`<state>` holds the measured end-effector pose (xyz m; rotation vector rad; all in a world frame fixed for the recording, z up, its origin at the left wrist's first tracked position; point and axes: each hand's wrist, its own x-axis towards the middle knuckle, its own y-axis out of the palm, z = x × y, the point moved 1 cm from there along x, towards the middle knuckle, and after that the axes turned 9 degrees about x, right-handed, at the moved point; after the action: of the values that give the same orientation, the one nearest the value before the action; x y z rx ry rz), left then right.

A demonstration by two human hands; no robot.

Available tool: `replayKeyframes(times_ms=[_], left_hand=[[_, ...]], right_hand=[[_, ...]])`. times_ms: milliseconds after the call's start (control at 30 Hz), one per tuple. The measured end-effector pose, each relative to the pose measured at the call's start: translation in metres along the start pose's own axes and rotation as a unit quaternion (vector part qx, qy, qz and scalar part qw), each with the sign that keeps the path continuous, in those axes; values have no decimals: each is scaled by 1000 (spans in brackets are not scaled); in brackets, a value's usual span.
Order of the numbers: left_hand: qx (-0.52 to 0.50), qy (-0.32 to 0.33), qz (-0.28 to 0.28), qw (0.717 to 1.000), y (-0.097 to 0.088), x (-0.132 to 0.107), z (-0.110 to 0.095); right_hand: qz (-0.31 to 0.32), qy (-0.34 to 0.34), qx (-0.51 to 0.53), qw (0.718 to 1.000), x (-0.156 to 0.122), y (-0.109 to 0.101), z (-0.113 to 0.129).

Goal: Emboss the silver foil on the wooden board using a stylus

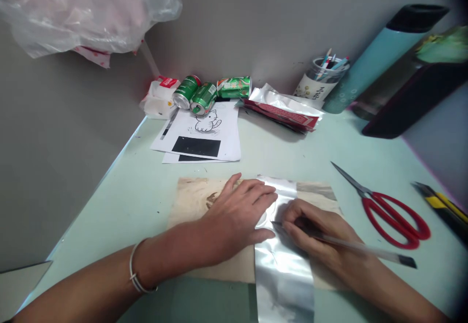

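Observation:
My left hand (237, 213) lies flat, fingers stretched out, pressing the left edge of a shiny metal sheet (283, 269) that rests on a wooden board (193, 198). My right hand (316, 235) is closed around a thin clear-handled tool (351, 246), its tip touching the metal sheet near my left fingertips. A thin bracelet circles my left wrist.
Red-handled scissors (387, 211) and a yellow-black utility knife (440, 206) lie to the right. At the back are printed papers with a cat drawing (204, 132), green cans (195, 93), a foil packet (285, 108), a pen cup (323, 81), a teal bottle (373, 59) and a plastic bag (84, 8).

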<state>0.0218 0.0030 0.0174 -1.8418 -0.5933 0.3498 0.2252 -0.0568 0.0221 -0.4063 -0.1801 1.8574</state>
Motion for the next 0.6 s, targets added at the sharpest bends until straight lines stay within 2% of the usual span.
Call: replayKeyframes(times_ms=[600], left_hand=[[5,-1,14,1000,-2,1,1]], right_hand=[[33,-16,-32,999,5,-6,9]])
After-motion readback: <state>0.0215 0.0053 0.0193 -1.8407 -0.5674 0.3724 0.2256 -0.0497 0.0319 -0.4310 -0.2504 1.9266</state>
